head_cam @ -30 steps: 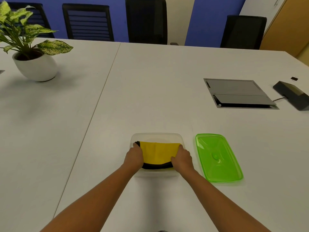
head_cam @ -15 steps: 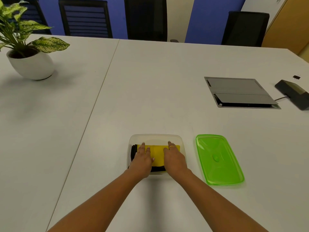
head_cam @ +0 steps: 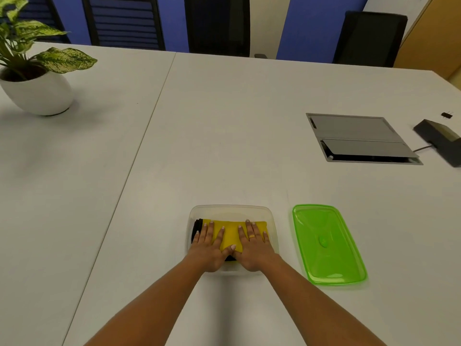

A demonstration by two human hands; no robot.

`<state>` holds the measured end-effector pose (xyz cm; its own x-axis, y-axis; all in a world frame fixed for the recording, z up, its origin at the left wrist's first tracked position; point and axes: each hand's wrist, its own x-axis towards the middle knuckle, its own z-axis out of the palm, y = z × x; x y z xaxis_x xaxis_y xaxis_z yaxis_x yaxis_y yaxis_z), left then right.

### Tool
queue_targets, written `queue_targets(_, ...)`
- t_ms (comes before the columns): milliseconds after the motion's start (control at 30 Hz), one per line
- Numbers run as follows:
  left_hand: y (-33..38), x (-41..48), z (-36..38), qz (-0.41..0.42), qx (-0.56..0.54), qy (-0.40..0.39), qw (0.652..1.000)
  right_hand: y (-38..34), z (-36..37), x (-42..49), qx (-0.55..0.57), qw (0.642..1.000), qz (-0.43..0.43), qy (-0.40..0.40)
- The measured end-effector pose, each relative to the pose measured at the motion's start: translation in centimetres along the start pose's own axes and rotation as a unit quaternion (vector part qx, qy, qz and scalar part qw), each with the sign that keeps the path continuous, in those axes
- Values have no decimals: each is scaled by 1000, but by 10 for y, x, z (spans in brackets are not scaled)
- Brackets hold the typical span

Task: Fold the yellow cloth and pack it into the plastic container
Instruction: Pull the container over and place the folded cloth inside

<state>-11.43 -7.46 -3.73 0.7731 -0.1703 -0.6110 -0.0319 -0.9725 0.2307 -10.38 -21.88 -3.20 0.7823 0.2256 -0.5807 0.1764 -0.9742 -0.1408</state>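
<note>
Both grips lie flat with fingers straight and slightly spread, palms down on the folded yellow cloth (head_cam: pixel 230 231). The left grip (head_cam: pixel 209 248) covers the cloth's left part, and the right grip (head_cam: pixel 254 248), with a gold ring (head_cam: pixel 251 236) on one finger, covers its right part. Their thumb tips meet at the middle. Neither curls round anything. The cloth sits inside the clear plastic container (head_cam: pixel 232 208), a black edge (head_cam: pixel 197 228) showing at its left end. The container stands on the white bench (head_cam: pixel 224 146). Its green lid (head_cam: pixel 326 243) lies just to the right, apart from it. A potted plant (head_cam: pixel 37 96) stands far left and a grey cable hatch (head_cam: pixel 356 138) far right.
</note>
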Motion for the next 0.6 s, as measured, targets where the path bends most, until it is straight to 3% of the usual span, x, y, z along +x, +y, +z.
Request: queue_targets(600,-5,15,15,4,14,-2,1000,6,17,16,-14,1000,-11,-19)
